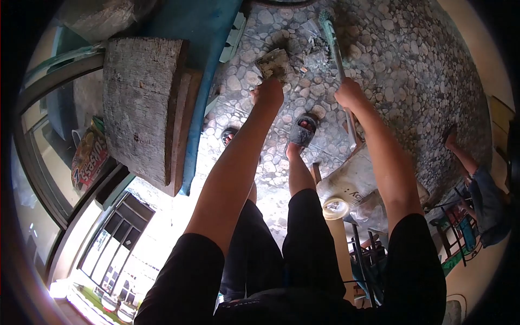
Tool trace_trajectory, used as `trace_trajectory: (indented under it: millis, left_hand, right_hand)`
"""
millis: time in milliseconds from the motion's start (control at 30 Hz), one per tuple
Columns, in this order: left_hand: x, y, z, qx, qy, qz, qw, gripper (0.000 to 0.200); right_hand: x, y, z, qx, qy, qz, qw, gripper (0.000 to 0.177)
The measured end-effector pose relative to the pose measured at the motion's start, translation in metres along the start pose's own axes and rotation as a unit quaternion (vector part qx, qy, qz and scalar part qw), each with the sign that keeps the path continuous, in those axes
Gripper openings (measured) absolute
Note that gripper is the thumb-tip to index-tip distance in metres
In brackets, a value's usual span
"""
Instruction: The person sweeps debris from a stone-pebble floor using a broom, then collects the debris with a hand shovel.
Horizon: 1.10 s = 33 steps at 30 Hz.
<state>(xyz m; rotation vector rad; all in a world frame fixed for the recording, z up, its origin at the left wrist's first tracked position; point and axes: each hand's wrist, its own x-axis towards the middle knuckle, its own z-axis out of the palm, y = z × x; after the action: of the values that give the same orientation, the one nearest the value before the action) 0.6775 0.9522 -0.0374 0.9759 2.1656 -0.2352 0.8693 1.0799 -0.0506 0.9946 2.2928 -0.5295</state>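
Note:
My left hand [268, 93] is closed at the near end of a small, dirty, squarish dustpan [273, 62], which lies low over the stone floor; its handle is hidden by the hand. My right hand [351, 94] grips the long grey handle of a brush [336, 53], and the handle's rear end sticks out behind the fist. The brush's teal bristle head rests on the floor beyond the dustpan, to its right. Between the two tools lies a patch of loose debris [316, 50], with small scraps near the pan's right edge.
Pebble-patterned floor [401, 59] spreads ahead and right. A weathered wooden board [142, 108] leans on a blue panel [208, 49] at left. Behind my right arm are a pale sack [346, 176] and a clear round container [335, 208]. Another person's leg [460, 154] is at far right.

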Motion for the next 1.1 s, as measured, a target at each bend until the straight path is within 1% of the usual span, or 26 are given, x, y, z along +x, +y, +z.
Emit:
trace_trajectory:
  millis: [67,100,167,200,267,300,433,500,533,600,633,667,733,767,800,833,867,900,933,967,1000,1067,1100]
  left_hand:
    - [0.003,0.001,0.005,0.003,0.003,-0.002,1.000,0.022]
    - [0.002,0.002,0.007,0.004,0.002,-0.005,1.000,0.022]
    - [0.001,0.004,0.010,0.003,0.011,-0.003,1.000,0.022]
    - [-0.001,0.007,0.013,0.002,0.017,-0.002,1.000,0.022]
    - [0.002,0.012,0.022,0.000,0.010,-0.005,1.000,0.021]
    - [0.002,0.014,0.024,0.001,0.004,-0.013,1.000,0.021]
    - [0.000,0.015,0.029,0.037,-0.032,-0.009,0.999,0.025]
    - [-0.002,0.013,0.030,0.018,0.011,-0.008,1.000,0.020]
    - [-0.002,0.012,0.029,0.018,0.010,-0.009,1.000,0.020]
    - [-0.001,0.011,0.025,0.001,0.006,0.002,1.000,0.021]
    - [0.000,0.011,0.023,0.003,0.007,0.000,1.000,0.021]
    - [0.002,0.013,0.021,0.001,0.004,-0.002,1.000,0.021]
    - [0.006,0.016,0.015,0.003,0.004,-0.005,1.000,0.021]
    - [0.008,0.019,0.012,-0.003,0.001,-0.001,1.000,0.021]
    - [0.010,0.020,0.012,-0.008,-0.004,0.002,1.000,0.021]
    - [0.016,0.020,0.016,-0.024,0.015,-0.009,1.000,0.022]
    - [0.022,0.021,0.019,-0.024,0.014,-0.007,1.000,0.022]
    - [0.027,0.021,0.020,-0.028,0.023,-0.006,0.999,0.023]
    - [0.027,0.024,0.013,-0.032,0.034,-0.003,0.999,0.024]
    - [0.025,0.027,0.006,-0.022,0.023,-0.008,0.999,0.025]
    - [0.030,0.028,0.006,-0.024,0.025,-0.007,0.999,0.025]
    - [0.044,0.026,0.008,-0.010,-0.035,-0.035,0.999,0.026]
    - [0.046,0.026,0.006,-0.011,-0.034,-0.035,0.999,0.026]
  right_hand:
    - [-0.007,-0.012,-0.016,0.141,-0.051,0.116,0.982,0.025]
    - [-0.008,-0.014,-0.018,0.139,-0.050,0.115,0.982,0.025]
    - [-0.013,-0.014,-0.022,0.194,-0.065,0.080,0.976,0.023]
    - [-0.019,-0.015,-0.029,0.191,-0.065,0.084,0.976,0.023]
    - [-0.028,-0.018,-0.048,0.342,-0.101,0.132,0.925,0.020]
    - [-0.032,-0.016,-0.046,0.369,-0.068,0.131,0.918,0.019]
    - [-0.055,-0.005,-0.053,0.357,-0.091,0.120,0.922,0.017]
    - [-0.069,-0.007,-0.055,0.277,-0.071,0.163,0.944,0.022]
    - [-0.074,-0.010,-0.048,0.278,-0.073,0.162,0.944,0.022]
    - [-0.076,-0.016,-0.017,0.164,0.017,0.167,0.972,0.033]
    - [-0.066,-0.011,0.018,0.153,0.029,0.164,0.974,0.035]
    - [-0.066,-0.015,0.022,0.156,0.030,0.162,0.974,0.035]
    - [-0.065,-0.027,0.027,0.153,0.020,0.085,0.984,0.036]
    - [-0.060,-0.027,0.046,0.204,0.044,0.101,0.973,0.034]
    - [-0.059,-0.033,0.043,0.207,0.042,0.100,0.972,0.034]
    - [-0.060,-0.042,0.035,0.228,0.032,0.097,0.968,0.032]
    - [-0.060,-0.047,0.029,0.248,0.022,0.095,0.964,0.030]
    - [-0.058,-0.049,0.031,0.290,0.035,0.123,0.949,0.029]
    - [-0.053,-0.044,0.041,0.288,0.037,0.123,0.949,0.029]
    - [-0.048,-0.037,0.053,0.290,-0.003,0.064,0.955,0.028]
    - [-0.051,-0.036,0.041,0.306,-0.020,0.053,0.950,0.028]
    - [-0.060,-0.036,0.017,0.338,-0.055,0.033,0.939,0.027]
    - [-0.069,-0.038,-0.007,0.417,-0.061,0.116,0.899,0.025]
